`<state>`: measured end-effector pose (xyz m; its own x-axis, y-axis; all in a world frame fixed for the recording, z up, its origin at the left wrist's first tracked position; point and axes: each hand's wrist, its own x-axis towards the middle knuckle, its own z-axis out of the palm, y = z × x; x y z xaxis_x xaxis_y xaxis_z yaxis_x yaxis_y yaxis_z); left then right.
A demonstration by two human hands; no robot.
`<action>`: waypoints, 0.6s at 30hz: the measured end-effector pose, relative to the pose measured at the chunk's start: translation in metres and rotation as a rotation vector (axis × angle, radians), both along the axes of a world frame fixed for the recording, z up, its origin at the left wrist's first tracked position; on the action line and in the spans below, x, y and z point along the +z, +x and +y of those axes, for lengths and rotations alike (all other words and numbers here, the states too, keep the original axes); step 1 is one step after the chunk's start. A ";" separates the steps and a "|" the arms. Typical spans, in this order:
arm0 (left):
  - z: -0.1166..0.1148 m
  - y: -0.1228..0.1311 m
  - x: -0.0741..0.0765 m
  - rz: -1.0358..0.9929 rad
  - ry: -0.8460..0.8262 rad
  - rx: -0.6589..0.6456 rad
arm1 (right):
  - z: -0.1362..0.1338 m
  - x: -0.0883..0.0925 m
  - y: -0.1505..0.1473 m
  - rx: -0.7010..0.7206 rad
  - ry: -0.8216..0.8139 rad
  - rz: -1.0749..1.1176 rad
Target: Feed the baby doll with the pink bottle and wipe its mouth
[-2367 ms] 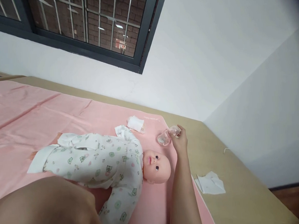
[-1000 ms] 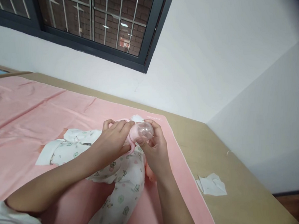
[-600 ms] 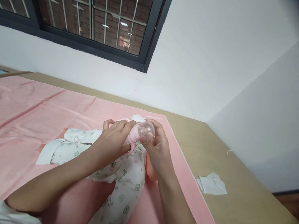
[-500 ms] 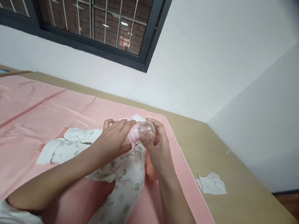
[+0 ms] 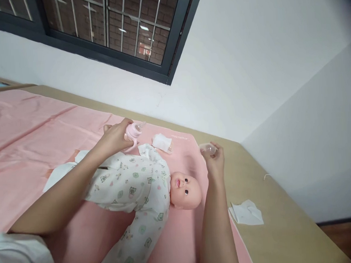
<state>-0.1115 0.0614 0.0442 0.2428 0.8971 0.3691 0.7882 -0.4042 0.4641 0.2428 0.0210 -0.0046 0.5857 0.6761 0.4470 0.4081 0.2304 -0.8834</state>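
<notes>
My left hand (image 5: 114, 136) is closed round a pink baby bottle (image 5: 133, 131) with side handles, its clear teat bare and pointing right. Out to the right, my right hand (image 5: 216, 160) grips the clear domed bottle cap (image 5: 208, 148). Between and below my hands a baby doll (image 5: 186, 190) lies on its back, head to the right, dressed in a white printed outfit (image 5: 134, 185). My left forearm crosses over the doll's legs. A folded white tissue (image 5: 162, 142) lies by the doll's far sleeve, partly over something I cannot make out.
A pink sheet (image 5: 29, 128) with creases covers much of the wooden tabletop (image 5: 275, 212). Another white tissue (image 5: 247, 213) rests on the bare wood at the right. Behind the table stand a white wall (image 5: 219, 73) and a dark-framed barred window (image 5: 112, 28).
The cap has come off the bottle. My right hand has moved right with it, while my left hand has drawn the bottle left and away from me, uncovering the doll's head.
</notes>
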 end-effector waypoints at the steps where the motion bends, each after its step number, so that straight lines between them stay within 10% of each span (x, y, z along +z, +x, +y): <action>1: 0.006 -0.002 -0.003 -0.017 -0.005 0.014 | 0.006 -0.015 0.009 -0.048 -0.054 -0.034; 9: 0.034 -0.010 -0.025 -0.150 -0.051 0.055 | 0.014 -0.101 0.036 -0.175 -0.352 -0.273; 18: 0.063 -0.015 -0.056 -0.225 -0.309 0.079 | 0.017 -0.112 0.039 -0.166 -0.420 -0.243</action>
